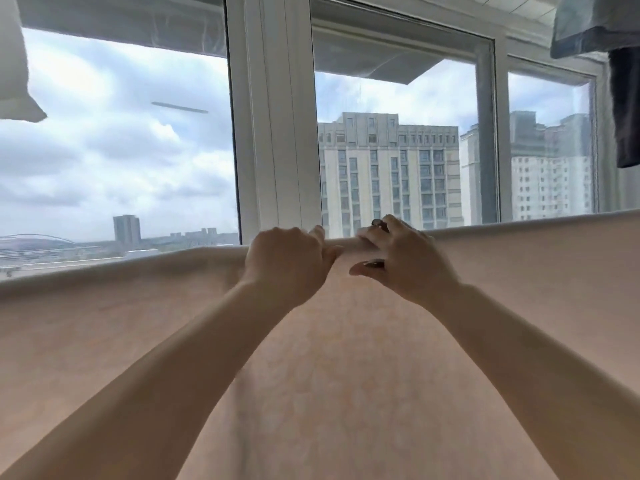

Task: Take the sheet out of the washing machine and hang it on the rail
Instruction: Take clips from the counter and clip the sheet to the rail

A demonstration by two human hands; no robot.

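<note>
While draped, unlabelled sheet [346,375] in both hands.

Both hands, left hand [285,259] beside right hand [403,259], grip the top fold of a sheet [346,375] hanging before the window [273,116].

White-framed windows [273,133], cloudy daylight

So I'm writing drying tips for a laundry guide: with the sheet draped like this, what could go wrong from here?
1. Both hands, left hand and right hand, work one spot at the sheet top fold; the far ends seem unattended and might slide or bunch.
2. The rail is hidden under the fabric, so uneven overhang could pull the sheet off.
3. The dark garment hanging at the right might touch the sheet if it is spread further.
</note>
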